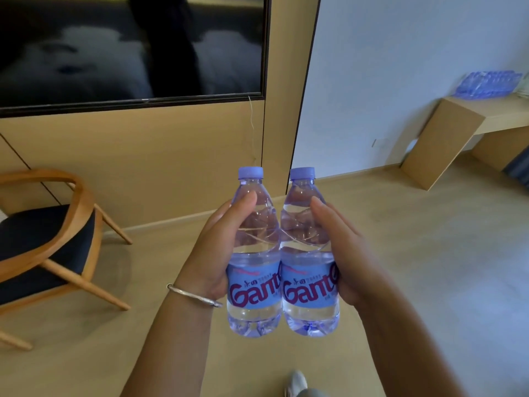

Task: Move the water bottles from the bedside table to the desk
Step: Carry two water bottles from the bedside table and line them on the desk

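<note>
Two water bottles (282, 253) upright, side by side and touching, carried in mid-air above the wooden floor (415, 267). Left hand (220, 247) gripped the left bottle, thumb on its shoulder; silver bangle (194, 295) on that wrist. Right hand (340, 253) gripped the right bottle the same way. Desk (469, 121) stood well beyond the bottles, upper right, bearing a wrapped pack of bottles (489, 83). Wooden chair (51, 242) left of the bottles, under a dark TV screen (131, 47).
</note>
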